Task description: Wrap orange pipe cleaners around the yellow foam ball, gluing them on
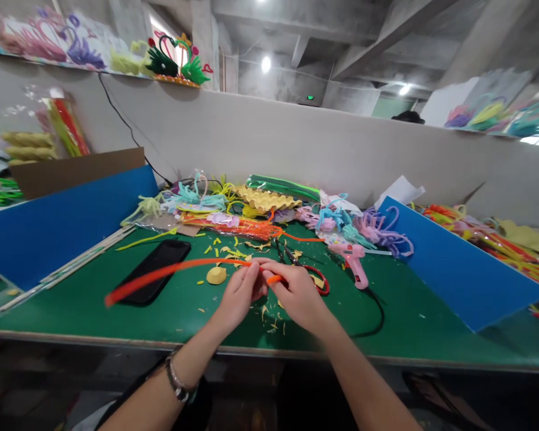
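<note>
An orange pipe cleaner (170, 270) runs between both my hands, its long end curving out to the left above a black phone. My left hand (243, 290) pinches it between thumb and fingers. Close beside it, my right hand (296, 292) grips the short bent end, which pokes out by the thumb. The fingertips of both hands nearly meet. Red-handled scissors (324, 281) lie on the table just behind my right hand, partly covered by it. A small yellow dome-shaped piece (216, 275) rests left of my left hand.
A pink glue gun (351, 263) lies to the right, its black cord trailing forward. The black phone (155, 272) lies left. Bundled pipe cleaners (247, 227) and yellow scraps fill the table's back. Blue boards (72, 221) stand at both sides of the green table (413, 317).
</note>
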`<state>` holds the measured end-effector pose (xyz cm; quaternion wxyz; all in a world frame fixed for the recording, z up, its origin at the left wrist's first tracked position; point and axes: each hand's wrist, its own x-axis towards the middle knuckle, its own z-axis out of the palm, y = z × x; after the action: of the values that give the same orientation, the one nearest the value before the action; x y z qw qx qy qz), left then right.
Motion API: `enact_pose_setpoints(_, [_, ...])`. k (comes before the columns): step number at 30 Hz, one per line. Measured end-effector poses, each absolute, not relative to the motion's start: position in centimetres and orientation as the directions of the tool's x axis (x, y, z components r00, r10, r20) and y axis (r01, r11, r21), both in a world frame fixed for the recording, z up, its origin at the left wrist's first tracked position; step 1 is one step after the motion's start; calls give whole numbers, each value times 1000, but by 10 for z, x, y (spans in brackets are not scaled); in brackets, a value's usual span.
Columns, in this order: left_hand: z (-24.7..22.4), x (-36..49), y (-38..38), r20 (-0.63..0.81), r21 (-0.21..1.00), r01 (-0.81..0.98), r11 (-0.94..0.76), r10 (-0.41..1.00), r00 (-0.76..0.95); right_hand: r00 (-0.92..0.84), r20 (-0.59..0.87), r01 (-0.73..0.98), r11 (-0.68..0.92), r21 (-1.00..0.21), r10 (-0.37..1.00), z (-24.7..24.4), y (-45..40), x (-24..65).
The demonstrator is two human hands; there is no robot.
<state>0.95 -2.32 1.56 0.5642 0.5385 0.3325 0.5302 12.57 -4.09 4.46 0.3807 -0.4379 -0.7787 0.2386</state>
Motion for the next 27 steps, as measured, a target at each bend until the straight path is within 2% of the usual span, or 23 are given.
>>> enact_pose_setpoints(2, [17, 6, -20, 191, 950, -278, -142, 969, 158, -270, 426, 502, 504, -703, 863, 41, -39, 131])
enact_pose_setpoints(5, [17, 0, -11, 207, 919, -346, -191, 978, 9, -123, 444, 459, 448, -767, 887, 34, -37, 143])
enact_pose_setpoints(8, [15, -4, -4, 208, 917, -331, -223, 975, -81, -56, 481, 461, 450, -764, 875, 29, -36, 153])
enact_pose_setpoints(10, [14, -5, -2, 214, 919, -317, -233, 972, -95, -101, 517, 544, 483, -687, 850, 28, -36, 156])
enact_pose_setpoints(13, [15, -6, -5, 240, 923, -285, -260, 965, -104, -231, 568, 666, 554, -499, 789, 29, -39, 154])
enact_pose_setpoints(16, [15, -6, -7, 277, 924, -238, -299, 953, -121, -353, 560, 710, 604, -362, 750, 29, -42, 148])
enact_pose_setpoints(19, [16, -6, -7, 317, 919, -201, -340, 938, -140, -391, 512, 669, 618, -413, 765, 27, -44, 141])
enact_pose_setpoints(23, [16, -7, -7, 394, 904, -122, -411, 908, -140, -346, 507, 620, 598, -508, 790, 23, -43, 135])
enact_pose_setpoints(27, [17, -15, -7, 462, 885, -36, -464, 885, -53, -315, 558, 656, 601, -456, 768, 23, -39, 141])
